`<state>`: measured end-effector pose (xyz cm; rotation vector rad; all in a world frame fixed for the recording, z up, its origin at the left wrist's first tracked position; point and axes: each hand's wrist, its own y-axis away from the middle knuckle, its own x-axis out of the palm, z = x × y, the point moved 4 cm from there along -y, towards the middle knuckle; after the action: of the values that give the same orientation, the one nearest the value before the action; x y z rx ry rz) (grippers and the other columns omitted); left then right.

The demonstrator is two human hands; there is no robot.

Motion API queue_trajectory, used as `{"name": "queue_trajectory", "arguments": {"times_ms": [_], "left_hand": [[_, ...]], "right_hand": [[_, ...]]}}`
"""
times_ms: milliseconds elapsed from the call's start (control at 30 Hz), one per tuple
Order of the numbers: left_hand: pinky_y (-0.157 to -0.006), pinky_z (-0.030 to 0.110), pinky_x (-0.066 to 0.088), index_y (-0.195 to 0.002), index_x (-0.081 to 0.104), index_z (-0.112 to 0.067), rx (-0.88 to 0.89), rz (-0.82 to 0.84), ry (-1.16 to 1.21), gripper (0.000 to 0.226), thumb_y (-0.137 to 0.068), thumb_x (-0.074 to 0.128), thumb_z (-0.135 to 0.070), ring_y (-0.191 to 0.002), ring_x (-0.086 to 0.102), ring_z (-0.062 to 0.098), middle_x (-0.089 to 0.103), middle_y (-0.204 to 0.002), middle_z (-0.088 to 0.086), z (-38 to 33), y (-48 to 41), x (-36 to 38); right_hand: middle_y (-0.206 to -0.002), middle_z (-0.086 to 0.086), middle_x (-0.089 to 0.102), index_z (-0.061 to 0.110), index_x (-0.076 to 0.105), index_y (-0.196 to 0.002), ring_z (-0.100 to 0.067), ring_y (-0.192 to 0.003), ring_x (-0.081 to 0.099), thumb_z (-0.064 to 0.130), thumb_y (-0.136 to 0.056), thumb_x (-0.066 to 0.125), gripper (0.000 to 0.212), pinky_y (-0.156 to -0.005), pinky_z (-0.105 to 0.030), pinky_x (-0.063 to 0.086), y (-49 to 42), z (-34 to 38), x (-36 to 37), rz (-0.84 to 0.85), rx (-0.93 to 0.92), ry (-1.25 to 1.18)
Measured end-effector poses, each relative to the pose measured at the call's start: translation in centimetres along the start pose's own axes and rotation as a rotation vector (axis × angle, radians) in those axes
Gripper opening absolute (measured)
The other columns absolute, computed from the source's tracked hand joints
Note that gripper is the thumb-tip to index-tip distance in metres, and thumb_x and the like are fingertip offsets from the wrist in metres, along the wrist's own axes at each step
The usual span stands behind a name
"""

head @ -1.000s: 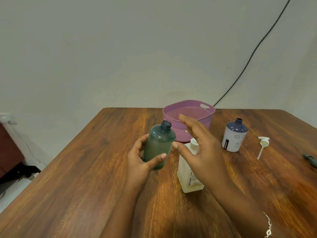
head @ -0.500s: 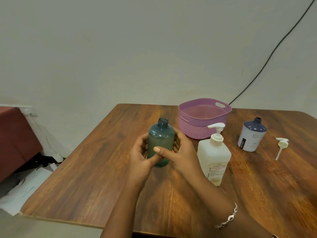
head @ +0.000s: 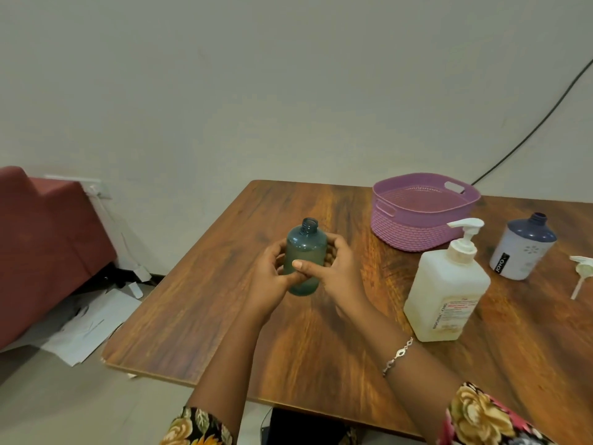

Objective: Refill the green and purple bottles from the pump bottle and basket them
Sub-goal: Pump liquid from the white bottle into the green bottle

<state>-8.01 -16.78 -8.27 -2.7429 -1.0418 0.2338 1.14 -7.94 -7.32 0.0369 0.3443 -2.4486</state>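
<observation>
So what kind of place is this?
Probably an ordinary home or office room, not a lab: a wooden table by a bare wall, a red cushioned seat beside it, loose papers on the floor.

Plain indoor room, likely a home: wooden table, bare wall, red sofa, loose papers on floor, black cable.

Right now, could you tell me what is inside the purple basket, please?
Nothing shows inside the basket: only its ribbed far wall and part of its floor are visible. Its near wall hides the front of the floor, so something low lying there could go unseen.
</observation>
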Motion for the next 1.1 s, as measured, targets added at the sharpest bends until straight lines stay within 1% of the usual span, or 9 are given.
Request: {"name": "queue_trajectory", "arguments": {"times_ms": [100,267,467,533,600,767,933,1033,1100], "left_hand": [[-0.084,0.03,0.051,-0.119,0.054,-0.017,-0.012,-0.025,-0.016,0.053,-0.072,0.074,-0.004,-0.103,0.057,0.014,0.061,-0.117,0.006,1.1,-0.5,-0.5],[-0.087,0.038,0.052,-0.116,0.055,-0.019,0.006,-0.048,-0.085,0.049,-0.076,0.07,0.004,-0.104,0.059,0.023,0.063,-0.114,0.008,2.6,-1.3,-1.0],[-0.084,0.025,0.051,-0.125,0.054,-0.01,0.047,-0.069,-0.145,0.05,-0.078,0.067,0.003,-0.101,0.059,0.012,0.064,-0.113,0.002,4.0,-1.8,-1.3],[-0.08,0.018,0.05,-0.126,0.053,-0.01,0.06,-0.069,-0.167,0.05,-0.079,0.067,0.003,-0.099,0.058,0.006,0.063,-0.11,-0.003,4.3,-1.9,-1.3],[-0.081,0.018,0.049,-0.124,0.053,-0.013,0.063,-0.071,-0.172,0.05,-0.079,0.067,0.003,-0.1,0.058,0.006,0.063,-0.109,-0.007,4.7,-1.9,-1.2],[-0.083,0.02,0.049,-0.119,0.05,-0.024,0.074,-0.073,-0.163,0.05,-0.08,0.064,0.004,-0.098,0.058,0.0,0.061,-0.106,-0.013,5.3,-1.7,-1.3],[-0.092,0.03,0.048,-0.12,0.046,-0.034,0.077,-0.08,-0.177,0.054,-0.082,0.063,0.001,-0.106,0.058,0.006,0.06,-0.111,-0.013,5.9,-1.4,-1.2],[-0.094,0.03,0.047,-0.128,0.042,-0.034,0.051,-0.071,-0.205,0.057,-0.085,0.061,-0.001,-0.112,0.056,0.01,0.056,-0.114,-0.019,6.1,-1.1,-1.1],[-0.096,0.026,0.044,-0.137,0.038,-0.027,0.039,-0.07,-0.256,0.061,-0.086,0.062,-0.004,-0.118,0.052,0.012,0.053,-0.121,-0.017,6.1,-0.7,-1.0]], "right_hand": [[-0.109,0.003,0.061,0.032,0.049,-0.106,-0.015,-0.103,0.059,0.017,-0.059,0.085,0.061,-0.092,-0.042,0.049,-0.8,-1.0,0.9,0.013,-0.002,0.035],[-0.1,0.01,0.061,0.037,0.049,-0.096,-0.013,-0.099,0.06,0.022,-0.057,0.086,0.056,-0.089,-0.042,0.05,-1.8,-2.9,1.9,-0.006,0.027,0.091],[-0.105,0.007,0.058,0.02,0.05,-0.113,-0.01,-0.1,0.056,0.015,-0.061,0.084,0.063,-0.088,-0.027,0.048,-2.4,-3.1,2.6,-0.011,0.039,0.136],[-0.102,0.009,0.056,0.018,0.05,-0.114,-0.007,-0.096,0.055,0.013,-0.063,0.083,0.062,-0.08,-0.014,0.045,-2.4,-3.2,2.8,0.001,0.046,0.129],[-0.1,0.011,0.054,0.016,0.05,-0.114,-0.002,-0.091,0.053,0.011,-0.064,0.082,0.061,-0.072,-0.006,0.042,-2.3,-3.3,2.9,0.004,0.048,0.127],[-0.105,0.009,0.055,0.023,0.048,-0.11,-0.005,-0.097,0.053,0.011,-0.061,0.084,0.061,-0.076,-0.009,0.04,-2.3,-4.3,3.3,-0.012,0.045,0.128],[-0.105,0.012,0.056,0.028,0.047,-0.109,-0.006,-0.099,0.054,0.015,-0.063,0.083,0.06,-0.08,-0.013,0.042,-2.0,-4.5,3.4,-0.025,0.013,0.139],[-0.109,0.01,0.056,0.026,0.048,-0.113,-0.009,-0.104,0.055,0.015,-0.065,0.081,0.06,-0.084,-0.019,0.044,-1.8,-4.4,3.4,-0.003,0.001,0.138],[-0.113,0.009,0.055,0.022,0.048,-0.121,-0.009,-0.108,0.053,0.014,-0.069,0.079,0.062,-0.083,-0.015,0.041,-1.6,-4.3,3.2,0.008,-0.006,0.155]]}}
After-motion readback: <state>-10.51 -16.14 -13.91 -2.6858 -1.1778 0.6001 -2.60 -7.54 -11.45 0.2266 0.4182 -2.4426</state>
